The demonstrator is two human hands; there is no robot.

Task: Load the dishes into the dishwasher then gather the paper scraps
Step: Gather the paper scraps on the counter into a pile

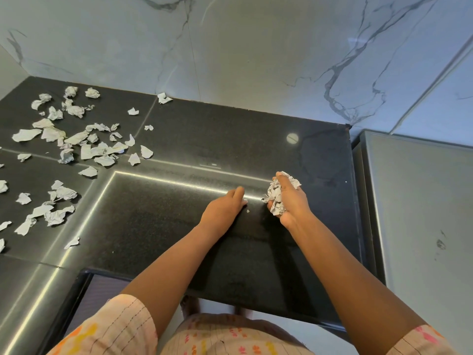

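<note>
My right hand [289,198] grips a bunch of crumpled white paper scraps [275,198] just above the black granite counter [179,226]. My left hand [225,207] lies palm down on the counter just left of it, fingers pointing toward the bunch. A tiny white crumb [247,211] lies on the stone between the two hands. Several more torn and crumpled paper scraps [64,149] are scattered over the left part of the counter, well away from both hands. No dishes or dishwasher are in view.
A marble-patterned wall [256,47] rises behind the counter. To the right stands a grey metal surface [422,213], lower than the counter's right edge. The counter's front edge runs near my body, with floor below.
</note>
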